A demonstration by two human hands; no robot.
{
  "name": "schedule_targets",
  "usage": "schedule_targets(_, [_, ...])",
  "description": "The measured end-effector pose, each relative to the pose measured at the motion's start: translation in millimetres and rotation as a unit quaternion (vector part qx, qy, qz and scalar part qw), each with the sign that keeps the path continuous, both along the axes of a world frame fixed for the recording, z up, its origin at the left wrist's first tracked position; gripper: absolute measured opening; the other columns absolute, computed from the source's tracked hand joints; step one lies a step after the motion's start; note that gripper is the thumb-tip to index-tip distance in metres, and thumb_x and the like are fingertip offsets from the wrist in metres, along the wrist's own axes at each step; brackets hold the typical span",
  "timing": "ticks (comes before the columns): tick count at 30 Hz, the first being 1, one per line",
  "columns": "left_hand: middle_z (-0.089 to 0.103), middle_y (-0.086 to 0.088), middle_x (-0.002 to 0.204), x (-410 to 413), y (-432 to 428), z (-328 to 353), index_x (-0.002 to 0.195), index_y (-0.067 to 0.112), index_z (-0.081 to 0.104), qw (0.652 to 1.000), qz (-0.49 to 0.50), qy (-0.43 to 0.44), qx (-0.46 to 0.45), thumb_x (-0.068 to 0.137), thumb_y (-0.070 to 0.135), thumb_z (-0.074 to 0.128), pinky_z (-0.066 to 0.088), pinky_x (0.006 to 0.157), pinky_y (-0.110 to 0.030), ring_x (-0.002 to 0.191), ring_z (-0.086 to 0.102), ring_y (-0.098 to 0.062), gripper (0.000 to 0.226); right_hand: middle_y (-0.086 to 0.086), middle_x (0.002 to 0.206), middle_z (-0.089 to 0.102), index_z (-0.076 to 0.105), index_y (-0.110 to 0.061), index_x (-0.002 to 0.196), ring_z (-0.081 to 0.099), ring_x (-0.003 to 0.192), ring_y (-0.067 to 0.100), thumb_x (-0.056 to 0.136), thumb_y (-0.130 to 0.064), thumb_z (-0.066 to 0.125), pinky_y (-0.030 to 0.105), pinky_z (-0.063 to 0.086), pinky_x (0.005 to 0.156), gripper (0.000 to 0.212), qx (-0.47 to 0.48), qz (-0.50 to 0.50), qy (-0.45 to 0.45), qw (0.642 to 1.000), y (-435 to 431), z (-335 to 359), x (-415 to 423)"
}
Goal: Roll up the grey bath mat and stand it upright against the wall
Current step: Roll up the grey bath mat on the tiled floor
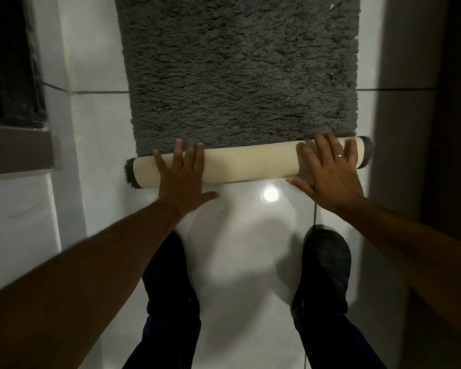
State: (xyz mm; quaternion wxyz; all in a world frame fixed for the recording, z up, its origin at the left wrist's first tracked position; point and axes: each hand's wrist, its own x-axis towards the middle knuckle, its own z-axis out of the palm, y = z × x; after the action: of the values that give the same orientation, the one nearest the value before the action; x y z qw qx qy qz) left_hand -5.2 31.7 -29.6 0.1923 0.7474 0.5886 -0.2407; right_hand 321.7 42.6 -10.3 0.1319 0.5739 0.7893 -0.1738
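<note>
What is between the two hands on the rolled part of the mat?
In the head view, only the bare cream backing of the roll lies between the left hand and the right hand; nothing else rests there.

I saw a glossy white tile floor [240, 262] with dark grout lines, a lamp's glare [270, 194] on it, a dark frame [14, 145] left, and a shadowed wall [410, 129] right.
</note>
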Motion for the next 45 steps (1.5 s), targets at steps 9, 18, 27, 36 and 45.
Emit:
schedule_targets(9, [0.03,-0.023,0.157,-1.5,0.7,3.4,0.156,0.014,0.014,0.99,-0.042,-0.04,0.125,0.077,0.048,0.074,0.017,0.112,-0.07,0.145,0.025,-0.042,0.105,0.017,0.168,0.003,0.003,-0.013,0.158,-0.003,0.154,0.04,0.066,-0.088,0.052,0.076,0.0,0.113,0.129,-0.083,-0.013,-0.068,0.994,50.3,-14.0,-17.6])
schedule_targets(18, [0.06,-0.021,0.129,-9.1,46.0,-1.2,0.143,0.016,0.042,0.989,-0.052,-0.016,0.14,0.082,0.032,0.073,0.04,0.096,-0.064,0.112,0.056,-0.042,0.07,0.022,0.138,0.053,0.04,-0.014,0.142,0.045,0.131,0.044,0.08,-0.048,0.072,0.072,0.023,0.111,0.078,-0.01,0.036,-0.027,0.999,65.0,-8.9,-15.4])
schedule_targets(27, [0.042,-0.01,0.15,-12.3,-3.2,13.5,0.152,0.031,0.022,0.979,0.01,-0.054,-0.197,0.088,0.043,0.065,0.028,0.107,-0.064,0.134,0.04,-0.037,0.078,0.009,0.152,0.046,0.031,-0.027,0.15,0.042,0.138,0.034,0.08,-0.063,0.064,0.062,0.022,0.115,0.086,-0.19,0.04,0.004,0.981,4.8,10.4,-0.2])
schedule_targets(36, [0.037,-0.017,0.15,-20.5,-4.1,27.8,0.15,0.029,0.028,0.989,0.064,-0.128,-0.028,0.08,0.036,0.076,0.024,0.111,-0.064,0.139,0.031,-0.039,0.086,0.02,0.167,0.009,0.011,-0.014,0.159,0.001,0.154,0.04,0.083,-0.086,0.022,0.071,0.001,0.117,0.105,-0.053,0.029,-0.039,0.997,-15.5,-2.9,-19.0])
schedule_targets(45, [0.005,-0.024,0.165,-19.0,-11.5,13.4,0.157,0.015,-0.001,0.998,0.022,-0.026,0.049,0.066,0.071,0.071,-0.001,0.111,-0.076,0.149,-0.001,-0.048,0.128,0.02,0.164,0.023,0.022,-0.016,0.156,0.016,0.151,0.041,0.085,-0.083,0.029,0.072,0.003,0.116,0.098,0.003,0.046,-0.027,0.999,62.6,3.0,-36.3])
